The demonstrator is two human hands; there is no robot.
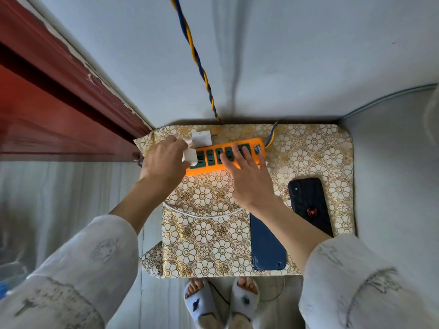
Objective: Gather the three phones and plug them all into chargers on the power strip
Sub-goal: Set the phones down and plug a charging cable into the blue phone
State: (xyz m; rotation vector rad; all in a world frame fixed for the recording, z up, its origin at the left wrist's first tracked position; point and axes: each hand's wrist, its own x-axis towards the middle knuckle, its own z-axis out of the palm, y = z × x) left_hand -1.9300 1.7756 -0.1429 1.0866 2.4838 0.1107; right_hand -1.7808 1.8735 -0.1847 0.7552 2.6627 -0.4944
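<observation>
An orange power strip (209,168) with dark sockets lies at the far side of a small table. My left hand (164,160) grips a white charger plug (189,156) at the strip's left end socket. A second white charger (202,137) sits just behind it. My right hand (247,176) lies flat on the strip's right half, fingers spread, holding it down. A white cable (204,214) curves across the table. A blue phone (267,245) lies face down under my right forearm. A black phone with a red spider mark (311,205) lies to its right. No third phone is visible.
The table carries a gold floral cloth (204,243) and stands against a pale wall. A twisted blue-and-yellow cord (197,60) runs up the wall from the strip. A red door frame (59,96) stands at left. My slippered feet (221,302) are below the table's near edge.
</observation>
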